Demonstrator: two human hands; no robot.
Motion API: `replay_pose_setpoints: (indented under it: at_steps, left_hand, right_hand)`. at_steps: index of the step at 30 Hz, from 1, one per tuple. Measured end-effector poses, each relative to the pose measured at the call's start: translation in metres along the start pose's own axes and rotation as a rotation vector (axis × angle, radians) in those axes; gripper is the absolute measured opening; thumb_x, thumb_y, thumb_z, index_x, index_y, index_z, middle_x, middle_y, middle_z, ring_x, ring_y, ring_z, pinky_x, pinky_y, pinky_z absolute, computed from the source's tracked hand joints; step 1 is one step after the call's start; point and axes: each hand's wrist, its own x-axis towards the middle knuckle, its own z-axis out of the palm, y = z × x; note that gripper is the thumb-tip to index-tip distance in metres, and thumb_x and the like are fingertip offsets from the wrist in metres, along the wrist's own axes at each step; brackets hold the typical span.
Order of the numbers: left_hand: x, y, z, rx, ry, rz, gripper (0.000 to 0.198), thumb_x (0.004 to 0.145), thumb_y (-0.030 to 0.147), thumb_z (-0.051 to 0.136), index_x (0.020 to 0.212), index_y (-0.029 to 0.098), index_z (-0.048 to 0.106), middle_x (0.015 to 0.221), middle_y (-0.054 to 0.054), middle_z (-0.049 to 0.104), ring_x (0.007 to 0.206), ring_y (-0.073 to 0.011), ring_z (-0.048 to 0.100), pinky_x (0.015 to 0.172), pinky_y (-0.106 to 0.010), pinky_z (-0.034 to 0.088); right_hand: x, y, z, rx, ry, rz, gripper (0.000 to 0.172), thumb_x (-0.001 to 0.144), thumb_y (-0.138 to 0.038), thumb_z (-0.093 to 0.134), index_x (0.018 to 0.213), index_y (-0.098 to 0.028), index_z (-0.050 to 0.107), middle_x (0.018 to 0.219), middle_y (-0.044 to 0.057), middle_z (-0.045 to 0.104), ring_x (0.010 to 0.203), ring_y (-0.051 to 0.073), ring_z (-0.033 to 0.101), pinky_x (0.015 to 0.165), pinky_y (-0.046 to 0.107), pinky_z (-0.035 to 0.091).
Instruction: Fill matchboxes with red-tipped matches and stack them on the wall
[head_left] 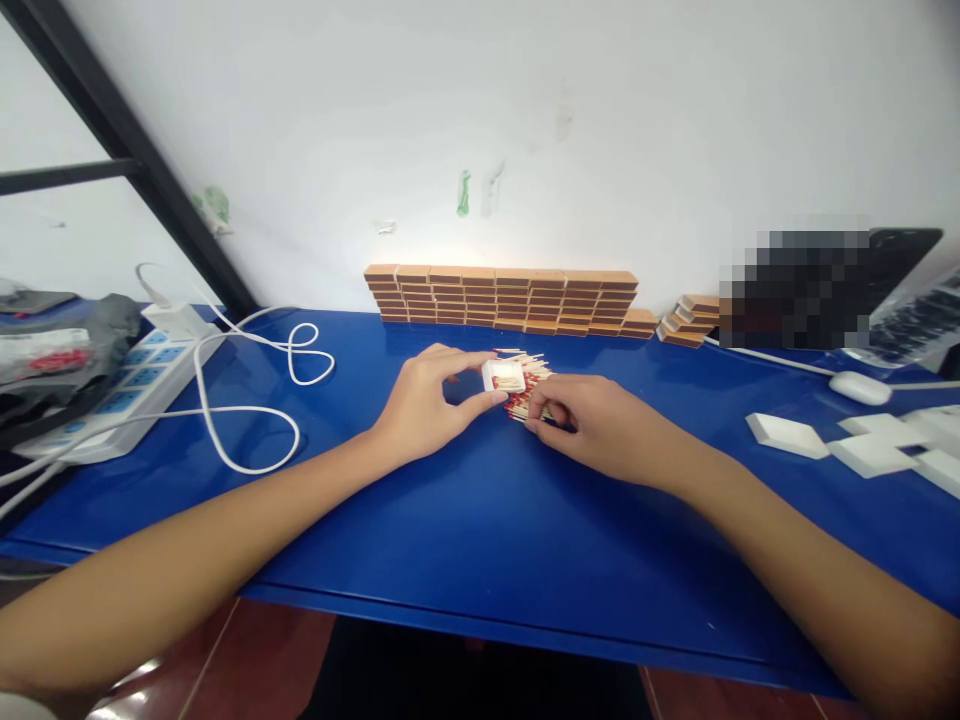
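My left hand [431, 403] grips a small white matchbox tray [504, 371] between thumb and fingers. Some matches lie inside the tray along its near side. A loose pile of red-tipped matches [534, 368] sits on the blue table just right of and behind the tray. At the pile's near right edge, my right hand [585, 420] has its thumb and fingers pinched together, touching or just over the matches. Whatever is between those fingertips is hidden.
Stacked matchboxes [499, 300] line the wall, with a smaller stack [690, 318] to their right. White trays [874, 450] lie at the right, near a dark screen [795, 290] and a white mouse-like object [860, 387]. A power strip [131, 385] and white cables [206, 400] occupy the left.
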Motion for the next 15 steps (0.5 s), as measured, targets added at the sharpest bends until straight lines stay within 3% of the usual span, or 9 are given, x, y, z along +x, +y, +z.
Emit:
replay_pose_setpoints:
  at_steps: [10,15]
  left_hand:
    - [-0.0001,0.0008,0.0000,0.003,-0.015,0.009,0.038,0.087,0.033,0.087,0.123,0.024,0.078,0.105,-0.004,0.081,0.087,-0.0193,0.068,0.078,-0.033,0.057]
    - [0.0000,0.0014,0.0001,0.000,-0.012,0.013,0.037,0.086,0.030,0.088,0.122,0.023,0.079,0.106,-0.005,0.081,0.090,-0.0198,0.069,0.078,-0.032,0.057]
  right_hand:
    - [0.0003,0.0012,0.0026,0.009,0.012,0.011,0.007,0.098,-0.028,0.062,0.097,-0.023,0.067,0.081,0.000,0.064,0.071,0.017,0.055,0.065,0.029,0.035]
    - [0.0017,-0.0018,-0.0002,0.011,-0.030,0.023,0.011,0.099,-0.026,0.061,0.094,-0.022,0.070,0.077,0.001,0.063,0.067,0.016,0.052,0.065,0.030,0.034]
